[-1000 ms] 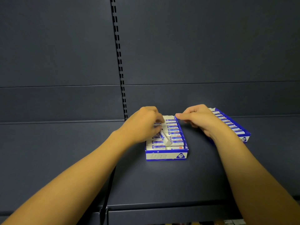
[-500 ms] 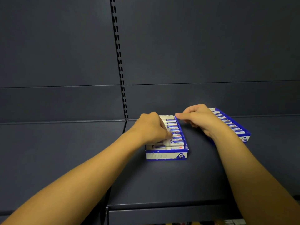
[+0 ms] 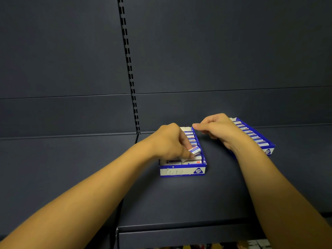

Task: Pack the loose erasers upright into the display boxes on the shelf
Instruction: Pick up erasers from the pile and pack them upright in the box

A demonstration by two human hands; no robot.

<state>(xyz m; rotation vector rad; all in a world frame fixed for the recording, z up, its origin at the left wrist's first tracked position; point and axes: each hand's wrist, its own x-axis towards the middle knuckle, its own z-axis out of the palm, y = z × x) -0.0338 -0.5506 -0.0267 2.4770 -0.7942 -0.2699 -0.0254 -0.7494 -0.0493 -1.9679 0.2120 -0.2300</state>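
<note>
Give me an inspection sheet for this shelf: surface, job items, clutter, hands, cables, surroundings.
Surface: dark shelf, two boxes on it.
Job's things: near display box holds rows of erasers; one eraser sits tilted in the right row. Second display box at right, filled.
Clutter: nothing seen.
Hands: left hand pinches the tilted eraser; right hand touches the near box's far right corner.
Cables: nothing seen.
Surroundings: dark back panel, slotted upright.

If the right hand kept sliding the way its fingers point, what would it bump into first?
The right hand points leftward, its fingertips at the back corner of the nearer box. Going on, it would likely meet that box's blue side wall first, then the left hand; depth is hard to judge.
</note>
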